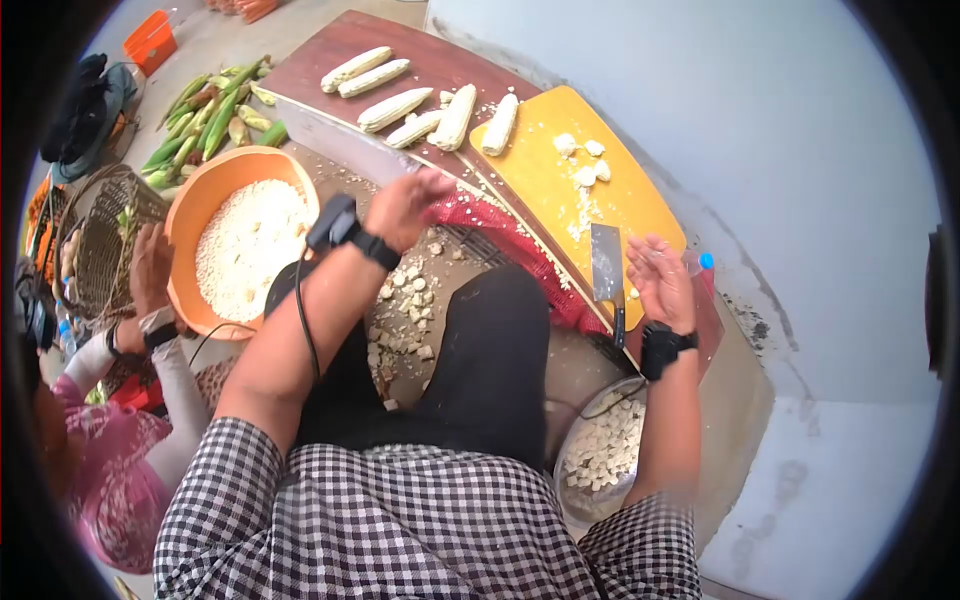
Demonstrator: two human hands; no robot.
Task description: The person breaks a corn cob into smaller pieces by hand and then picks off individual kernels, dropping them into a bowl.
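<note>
My left hand (408,208) is raised over the near edge of the low red-brown table (310,70), fingers stretched out and slightly blurred, with nothing visible in it. My right hand (660,285) is open, palm up, at the right edge of the yellow cutting board (640,190). Beside it a cleaver (606,265) lies on the board, its black handle over the near edge. Pale cob pieces (582,172) and crumbs are scattered on the board. One whole pale corn cob (500,125) rests on its left end, and several more cobs (395,108) lie on the table.
An orange basin (180,215) of pale kernels stands at left, with a co-worker's hand (150,270) at its rim. Behind it are unhusked corn ears (215,120) and a wicker basket (95,250). Cut pieces (410,305) litter the floor; a metal bowl (575,505) holds more.
</note>
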